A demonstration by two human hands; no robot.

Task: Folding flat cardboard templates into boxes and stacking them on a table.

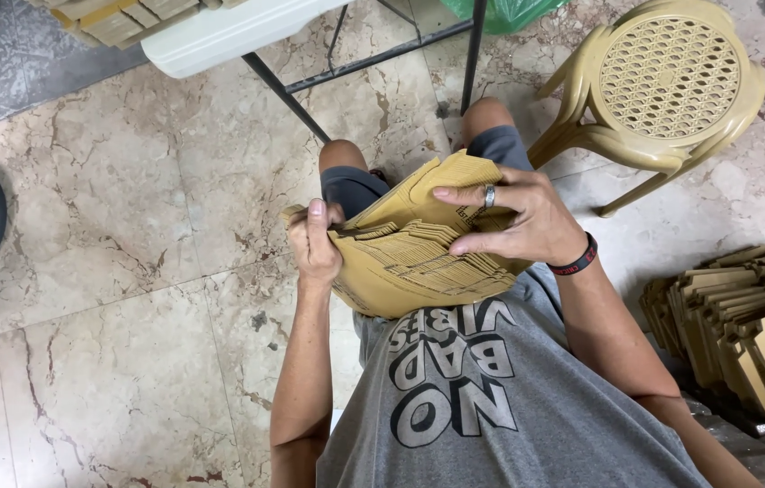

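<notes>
Grey shirt (491,398) is filling the foreground; above the lap, left hand (314,242) is clamping the flat cardboard stack (409,248) at its left edge, right hand (527,221) fingers (464,194) curling over top, stack running hand to hand.

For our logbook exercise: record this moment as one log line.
left hand: grips cardboard stack | right hand: fingers on stack | seated

The left hand (314,244) is gripping one end of a stack of flat cardboard sheets (409,258) over the lap, while the right hand (513,217) is fingering its top edges beside a plastic stool (662,86).
</notes>
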